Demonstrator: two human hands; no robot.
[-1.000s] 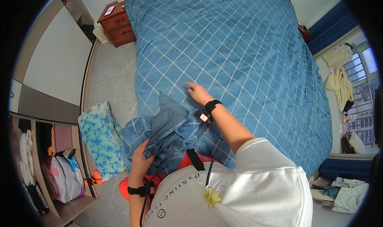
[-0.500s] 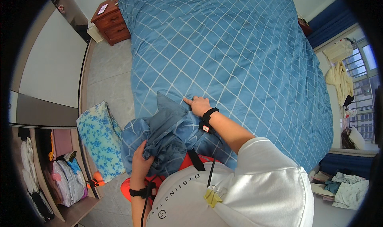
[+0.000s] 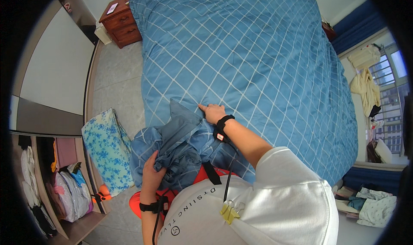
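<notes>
A blue duvet cover (image 3: 241,60) with a white diamond grid spreads over the bed. Its near-left part is bunched into folds (image 3: 176,159) against my body, with a plain grey-blue flap (image 3: 180,120) turned up in a peak. At the left side of this bundle, my left hand (image 3: 153,172) grips the fabric, its fingertips partly sunk in the folds. My right hand (image 3: 214,113) rests palm down on the cover just right of the flap, fingers apart and nothing visibly held.
A folded floral cloth (image 3: 107,150) lies left of the bundle. An open wardrobe (image 3: 64,180) with clothes and bagged items stands at the lower left. A wooden nightstand (image 3: 122,25) is beside the bed's far left. Clothes (image 3: 370,206) are piled at the right.
Both hands and the bunched cover keep nearly the same place. The whole view has shifted very slightly.
</notes>
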